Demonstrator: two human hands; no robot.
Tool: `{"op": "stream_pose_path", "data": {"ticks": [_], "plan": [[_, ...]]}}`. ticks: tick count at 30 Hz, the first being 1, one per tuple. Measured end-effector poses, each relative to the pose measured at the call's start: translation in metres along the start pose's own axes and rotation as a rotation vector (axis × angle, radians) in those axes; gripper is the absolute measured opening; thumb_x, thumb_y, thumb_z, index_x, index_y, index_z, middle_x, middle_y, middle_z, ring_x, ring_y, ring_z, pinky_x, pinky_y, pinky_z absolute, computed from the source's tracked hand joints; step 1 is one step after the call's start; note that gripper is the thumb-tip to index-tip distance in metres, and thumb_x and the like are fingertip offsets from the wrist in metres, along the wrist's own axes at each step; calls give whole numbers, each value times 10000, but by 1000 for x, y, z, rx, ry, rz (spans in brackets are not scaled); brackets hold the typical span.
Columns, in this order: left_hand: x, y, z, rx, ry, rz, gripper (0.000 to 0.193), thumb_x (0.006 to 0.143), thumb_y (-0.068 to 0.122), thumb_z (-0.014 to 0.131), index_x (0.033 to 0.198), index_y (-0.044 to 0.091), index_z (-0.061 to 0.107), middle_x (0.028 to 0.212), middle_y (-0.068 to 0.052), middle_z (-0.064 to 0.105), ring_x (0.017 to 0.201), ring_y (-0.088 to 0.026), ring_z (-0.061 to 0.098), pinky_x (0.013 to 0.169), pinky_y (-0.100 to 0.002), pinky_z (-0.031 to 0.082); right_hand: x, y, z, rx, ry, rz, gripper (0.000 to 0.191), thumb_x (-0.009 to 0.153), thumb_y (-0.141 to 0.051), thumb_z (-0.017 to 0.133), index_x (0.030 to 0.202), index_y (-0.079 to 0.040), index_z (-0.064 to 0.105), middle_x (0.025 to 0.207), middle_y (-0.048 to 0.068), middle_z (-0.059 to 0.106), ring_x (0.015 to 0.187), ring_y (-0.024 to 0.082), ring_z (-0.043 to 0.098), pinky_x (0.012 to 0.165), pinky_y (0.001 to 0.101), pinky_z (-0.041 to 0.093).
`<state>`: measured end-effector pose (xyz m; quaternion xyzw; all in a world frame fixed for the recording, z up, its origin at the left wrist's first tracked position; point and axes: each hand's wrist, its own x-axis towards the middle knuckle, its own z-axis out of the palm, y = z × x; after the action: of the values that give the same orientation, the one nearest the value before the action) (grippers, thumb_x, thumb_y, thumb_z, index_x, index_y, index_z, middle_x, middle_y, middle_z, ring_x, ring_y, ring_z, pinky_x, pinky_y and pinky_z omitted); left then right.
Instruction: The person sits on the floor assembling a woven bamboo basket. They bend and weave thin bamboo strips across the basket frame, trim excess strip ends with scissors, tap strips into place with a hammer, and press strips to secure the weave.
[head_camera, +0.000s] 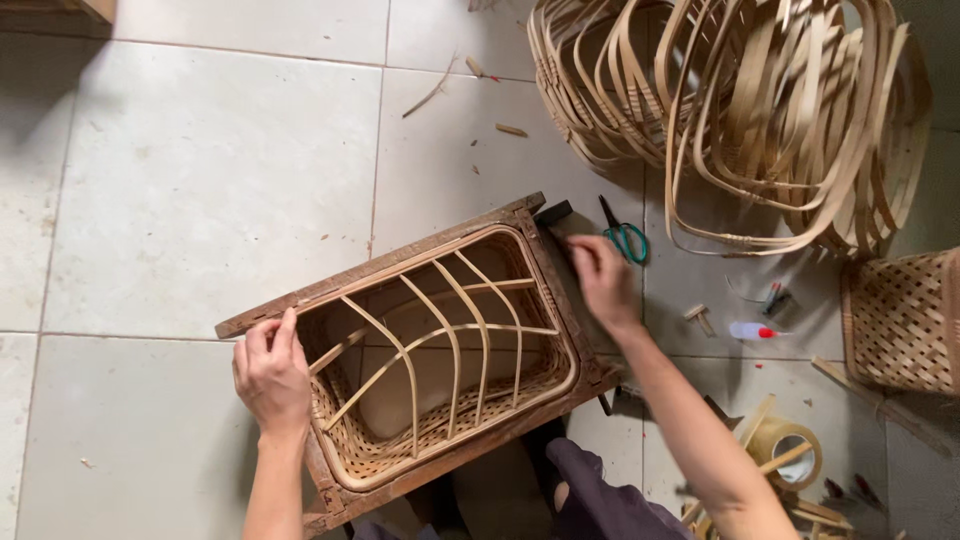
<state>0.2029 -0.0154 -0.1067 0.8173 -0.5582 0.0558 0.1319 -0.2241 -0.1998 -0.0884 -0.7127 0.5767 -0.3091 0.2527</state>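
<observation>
At the centre of the frame I see a half-woven basket (440, 350) sitting inside a wooden frame (380, 265) on the tiled floor (200, 180), with thin bamboo ribs arching across its opening. My left hand (270, 375) lies at the frame's left edge, fingers curled over the rim, while my right hand (600, 280) presses on the frame's right side with fingers loosely spread, holding nothing I can make out. Just right of that hand lie green scissors (625, 238), a pile of bamboo hoops (740, 110) fills the upper right, a woven basket (905, 320) sits at the right edge, and a tape roll (785, 450) lies at the lower right.
</observation>
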Motion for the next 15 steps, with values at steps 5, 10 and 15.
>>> {"op": "stream_pose_path", "data": {"ticks": [5, 10, 15], "plan": [[-21, -6, -8, -135, -21, -120, 385, 994, 232, 694, 1374, 175, 709, 1311, -73, 647, 1184, -264, 600, 1058, -427, 493, -46, 99, 1, -314, -130, -12, 454, 884, -203, 716, 1271, -7, 583, 1207, 272, 599, 1126, 471, 561, 933, 506, 472], [-77, -30, -19, -596, -52, -545, 568, 936, 368, 697, 1439, 130, 585, 1517, -164, 505, 1378, -333, 491, 1107, -464, 404, -35, 115, 20, -382, -256, 36, 488, 863, -247, 734, 1265, -25, 568, 1126, 235, 590, 1015, 408, 564, 848, 480, 477], [-129, -43, -17, -967, -496, -574, 1004, 730, 413, 847, 1546, 75, 369, 1549, -150, 464, 1439, -300, 435, 1158, -450, 348, 7, 89, -4, -194, -434, 410, 484, 920, -313, 698, 1278, -24, 547, 901, 180, 590, 756, 304, 556, 640, 424, 464]]}}
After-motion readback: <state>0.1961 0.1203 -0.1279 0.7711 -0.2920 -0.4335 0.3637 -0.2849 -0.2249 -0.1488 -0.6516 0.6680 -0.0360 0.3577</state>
